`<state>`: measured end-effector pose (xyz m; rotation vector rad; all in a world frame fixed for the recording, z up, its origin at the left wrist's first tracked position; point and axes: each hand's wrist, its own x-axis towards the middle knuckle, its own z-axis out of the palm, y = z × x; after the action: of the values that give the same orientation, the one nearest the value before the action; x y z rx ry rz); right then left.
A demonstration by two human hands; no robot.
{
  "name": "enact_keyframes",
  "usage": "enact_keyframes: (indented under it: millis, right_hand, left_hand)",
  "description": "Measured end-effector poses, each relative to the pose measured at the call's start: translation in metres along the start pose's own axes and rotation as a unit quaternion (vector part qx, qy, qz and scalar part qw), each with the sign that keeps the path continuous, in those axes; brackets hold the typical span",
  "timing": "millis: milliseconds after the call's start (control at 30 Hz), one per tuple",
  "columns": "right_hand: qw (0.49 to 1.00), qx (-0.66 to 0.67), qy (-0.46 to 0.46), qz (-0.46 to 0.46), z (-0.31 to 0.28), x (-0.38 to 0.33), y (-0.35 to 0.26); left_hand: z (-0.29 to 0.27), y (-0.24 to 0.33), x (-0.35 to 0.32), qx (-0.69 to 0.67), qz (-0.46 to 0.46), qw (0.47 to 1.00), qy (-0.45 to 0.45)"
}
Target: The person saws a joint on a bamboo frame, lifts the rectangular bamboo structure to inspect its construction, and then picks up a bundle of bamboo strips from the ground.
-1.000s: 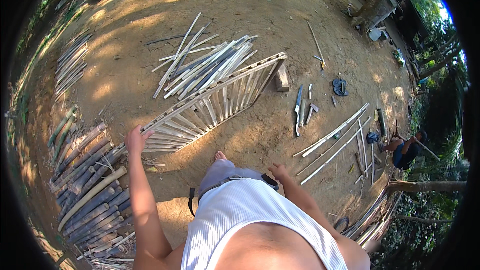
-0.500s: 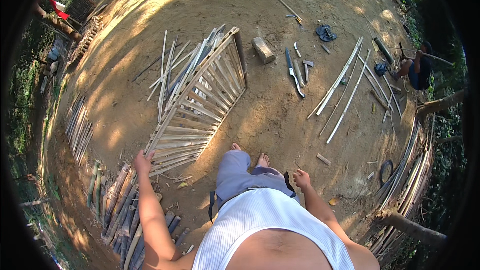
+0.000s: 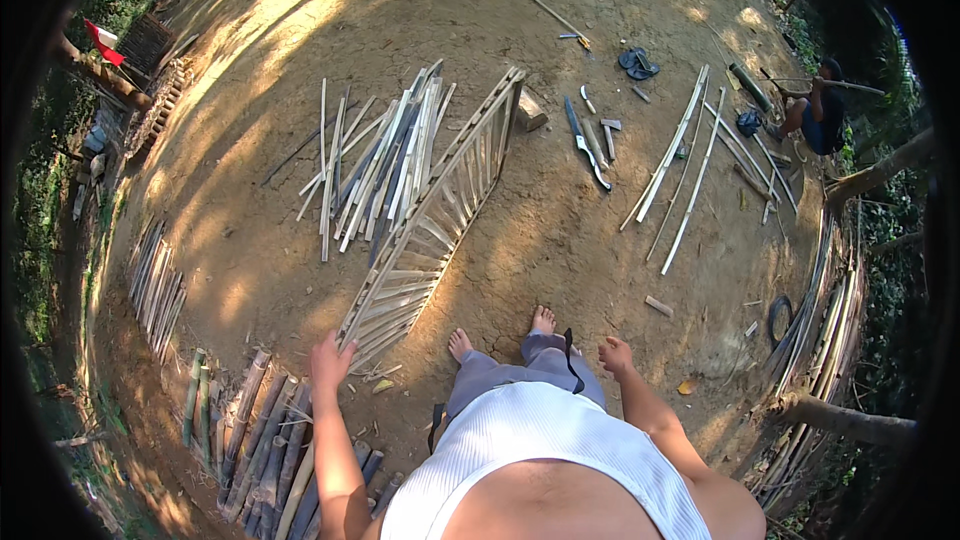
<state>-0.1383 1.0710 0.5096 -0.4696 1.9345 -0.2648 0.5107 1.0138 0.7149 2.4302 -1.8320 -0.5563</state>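
My left hand [image 3: 329,364] is closed on the near end of a slatted bamboo frame [image 3: 432,230]. The frame stands tilted on its long edge and reaches away from me across the dirt, its thin slats set between two long rails. Free of any object, my right hand [image 3: 614,355] hangs beside my hip with loosely bent fingers apart. Left of the frame lies a loose pile of split bamboo strips [image 3: 380,155]. Below my left forearm is a stack of thick bamboo poles [image 3: 265,440].
Beyond my feet lie a long-bladed machete [image 3: 583,140], a hatchet [image 3: 610,135], a small curved knife [image 3: 587,98], a wood block [image 3: 530,112] and flip-flops [image 3: 638,64]. Long pale strips [image 3: 672,145] lie to the right. Another person [image 3: 824,115] crouches at the far right, handling a pole.
The frame has shifted right and turned more upright, uncovering the strip pile and partly covering the wood block. My left hand moved right with it, and my feet have stepped.
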Motion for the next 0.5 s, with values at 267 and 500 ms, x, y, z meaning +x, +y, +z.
enact_keyframes:
  millis: [267, 500]
  right_hand:
    - [0.980, -0.078, -0.049, -0.174, 0.107, -0.074, -0.124]
    - [0.936, -0.097, -0.114, -0.319, 0.166, -0.153, -0.231]
  left_hand:
    - [0.019, 0.016, -0.036, -0.082, 0.015, 0.996, -0.028]
    - [0.024, 0.033, -0.054, -0.155, 0.007, 0.987, -0.048]
